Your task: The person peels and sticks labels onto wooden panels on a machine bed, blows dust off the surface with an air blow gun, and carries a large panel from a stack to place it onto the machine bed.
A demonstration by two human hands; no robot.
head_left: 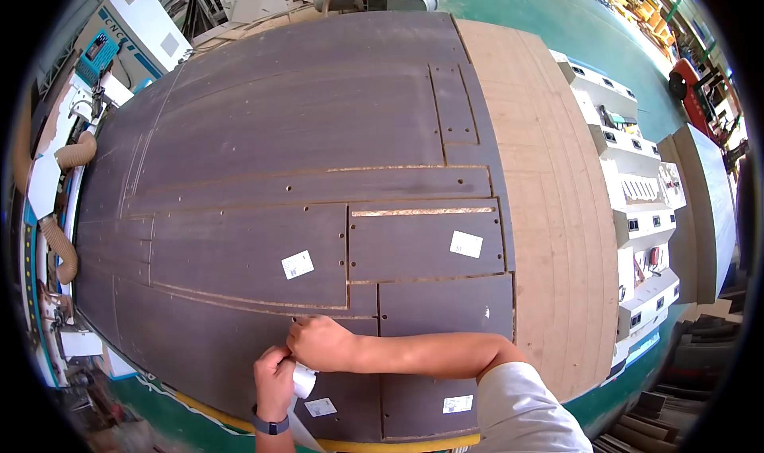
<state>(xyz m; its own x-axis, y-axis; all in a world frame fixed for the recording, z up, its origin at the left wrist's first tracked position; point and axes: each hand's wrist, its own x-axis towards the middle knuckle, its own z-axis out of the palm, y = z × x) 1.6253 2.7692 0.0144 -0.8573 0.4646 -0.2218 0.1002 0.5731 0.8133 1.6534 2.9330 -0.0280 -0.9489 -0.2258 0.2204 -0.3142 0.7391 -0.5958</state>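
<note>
Over the near part of a dark panel (pixel 239 246), my left hand (pixel 273 380) is closed beside a white roll (pixel 303 380), from which a pale strip hangs down. My right hand (pixel 320 343) has its fingers pinched together just above the roll, close to my left fingertips; what lies between them is too small to make out. White labels are stuck on the panel: one (pixel 298 265) left of centre, one (pixel 466 244) at the right, and two near the front edge, one (pixel 321 407) beside the roll and another (pixel 458 404) farther right. Cut grooves and small holes mark the panel.
A bare tan board (pixel 549 174) lies right of the dark panel. Beyond it stand white machine units (pixel 637 182). At the left are a CNC cabinet (pixel 143 27) and hoses (pixel 60 246). A yellow edge (pixel 398 445) runs along the front. A red vehicle (pixel 696 95) stands back right.
</note>
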